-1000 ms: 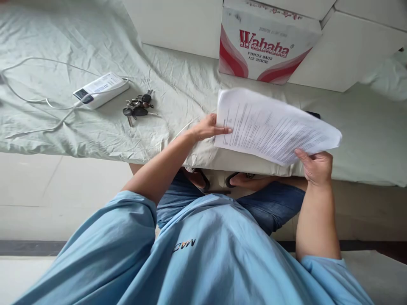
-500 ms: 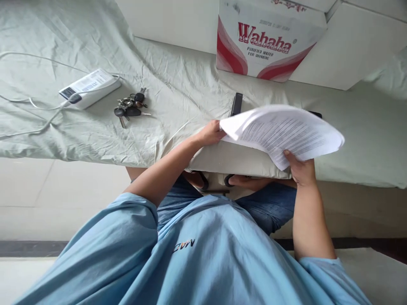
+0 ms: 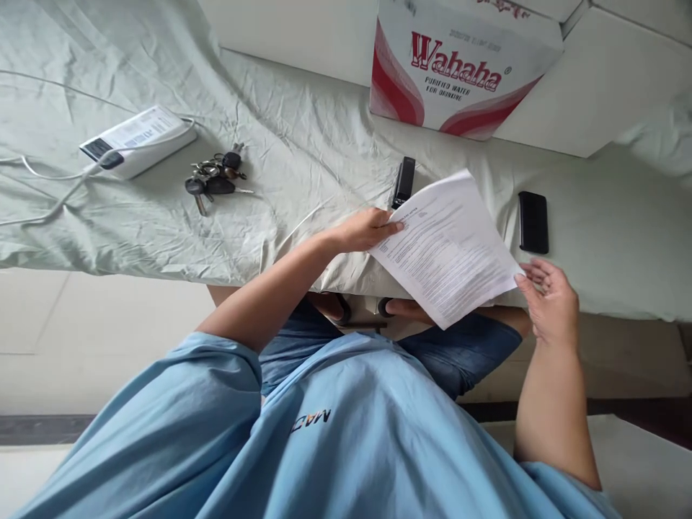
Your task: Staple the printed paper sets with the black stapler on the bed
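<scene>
My left hand (image 3: 370, 229) is closed on the upper left corner of a thin stack of printed papers (image 3: 448, 252), its thumb on top. The sheets tilt over the front edge of the cloth-covered surface, with the text side up and the far edge slightly curled. At the right corner of the stack, my right hand (image 3: 551, 299) has its thumb and fingertip at the paper's edge, the other fingers loosely bent. A black phone (image 3: 533, 222) lies just beyond my right hand. Behind the papers sits a small black device (image 3: 403, 183), its lower part partly covered.
A Wahaha water carton (image 3: 459, 79) stands at the back against white panels. To the left, a bunch of keys (image 3: 219, 180) and a white box-like device (image 3: 138, 140) with a cable lie on the wrinkled pale green cloth (image 3: 303, 151). My knees are under the front edge.
The bent-over sheets have come down flatter, showing a full printed page. My right hand has moved right to the corner, and the phone behind the papers has come into view.
</scene>
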### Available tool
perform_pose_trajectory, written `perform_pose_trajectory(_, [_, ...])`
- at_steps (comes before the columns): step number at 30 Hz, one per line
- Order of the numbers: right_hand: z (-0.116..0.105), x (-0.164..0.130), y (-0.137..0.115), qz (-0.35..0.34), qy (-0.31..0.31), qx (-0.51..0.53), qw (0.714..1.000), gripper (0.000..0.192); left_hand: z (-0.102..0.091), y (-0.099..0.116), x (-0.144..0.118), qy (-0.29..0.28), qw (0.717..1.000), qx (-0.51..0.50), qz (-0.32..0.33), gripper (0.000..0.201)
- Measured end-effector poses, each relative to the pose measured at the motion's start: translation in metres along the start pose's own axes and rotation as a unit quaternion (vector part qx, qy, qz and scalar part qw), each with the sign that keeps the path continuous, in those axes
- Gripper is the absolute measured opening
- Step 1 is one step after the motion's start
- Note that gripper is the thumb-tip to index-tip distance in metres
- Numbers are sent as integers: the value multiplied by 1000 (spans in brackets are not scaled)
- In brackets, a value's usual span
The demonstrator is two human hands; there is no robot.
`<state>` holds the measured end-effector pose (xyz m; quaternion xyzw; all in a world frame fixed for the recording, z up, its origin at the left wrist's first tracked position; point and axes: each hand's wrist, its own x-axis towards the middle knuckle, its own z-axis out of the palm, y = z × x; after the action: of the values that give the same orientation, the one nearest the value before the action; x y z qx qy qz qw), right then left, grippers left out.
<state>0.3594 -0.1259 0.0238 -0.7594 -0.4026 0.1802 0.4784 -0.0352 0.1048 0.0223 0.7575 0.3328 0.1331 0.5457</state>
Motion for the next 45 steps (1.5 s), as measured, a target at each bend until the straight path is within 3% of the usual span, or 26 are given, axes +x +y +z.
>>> perform_pose_trajectory(3, [9,16,-25,-67,-68,-13,995,80,7,9,8,-50,998,21,32,44])
perform_pose_trajectory(6, [32,28,-51,-92,-166,-3,982,80,16,19,14,-95,993,23,60,40])
perform_pose_trajectory(10, [65,41,-68,-95,-226,-14,970,55,20,22,13,-124,989,25,76,34])
perform_pose_trajectory(12, [78,46,-68,-75,-219,-12,973,54,18,18,10,-91,994,17,54,28])
perform_pose_trajectory(15, [95,54,-61,4,-221,54,974,59,11,5,7,13,1000,-19,-17,13])
perform_pose_trajectory(20, [116,66,-47,135,-229,118,957,64,9,-13,18,170,977,-68,-111,17])
perform_pose_trajectory(23, [127,72,-45,143,-230,94,958,57,10,-23,31,233,963,-31,-131,22])
perform_pose_trajectory(26, [139,76,-46,105,-231,61,965,51,9,-37,49,279,951,32,-131,25])
perform_pose_trajectory(31, [152,84,-41,60,-186,-42,980,52,0,-66,83,299,949,60,-81,22])
perform_pose_trajectory(34, [153,86,-35,7,-153,-113,982,51,-1,-69,93,299,949,62,-70,16])
perform_pose_trajectory(38, [148,80,-29,-61,-114,-170,977,49,6,-58,85,313,941,107,-66,6])
perform_pose_trajectory(45, [146,67,-28,-86,-95,-149,981,46,8,-39,59,303,948,99,21,43])
